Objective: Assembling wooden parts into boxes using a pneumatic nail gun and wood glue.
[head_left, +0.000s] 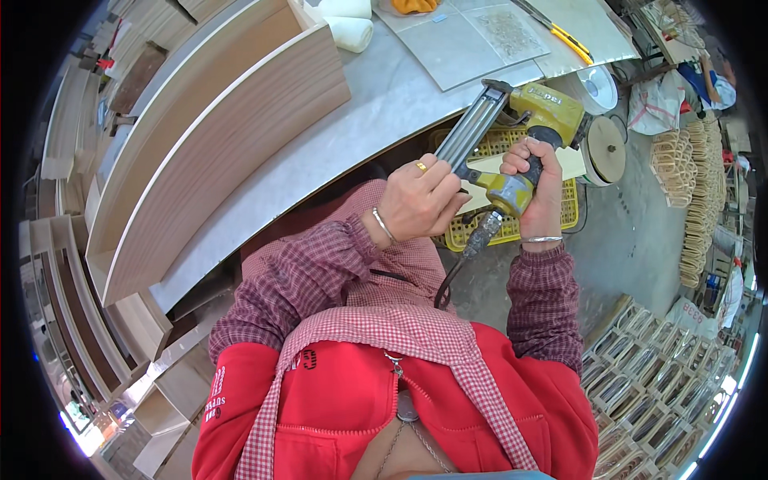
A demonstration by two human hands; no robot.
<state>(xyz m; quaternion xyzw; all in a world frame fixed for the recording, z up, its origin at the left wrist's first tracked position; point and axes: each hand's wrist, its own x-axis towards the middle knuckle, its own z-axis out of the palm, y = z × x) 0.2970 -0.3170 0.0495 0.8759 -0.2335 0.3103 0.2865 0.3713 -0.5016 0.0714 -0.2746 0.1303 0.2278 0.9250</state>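
A yellow pneumatic nail gun [547,110] hangs tilted in front of me, past the table's near edge. My right hand [538,186] is closed around its dark grip, with the fingers wrapped over the front. Its long grey magazine [474,128] slants down toward my left hand [418,198]. The curled fingers of that hand are at the magazine's lower end, and the fingertips are partly hidden. An air hose fitting [484,232] joins the base of the handle, and a dark hose runs down from it toward my apron.
A long pale wooden box [232,136] stands on the grey table [384,88] at left. Flat sheets [472,44] and a yellow-handled tool [572,44] lie farther back. Below the gun is a yellow plastic crate [570,206]. Right of it stands a round wooden disc [606,150]; stacked wooden frames [664,376] fill the lower right.
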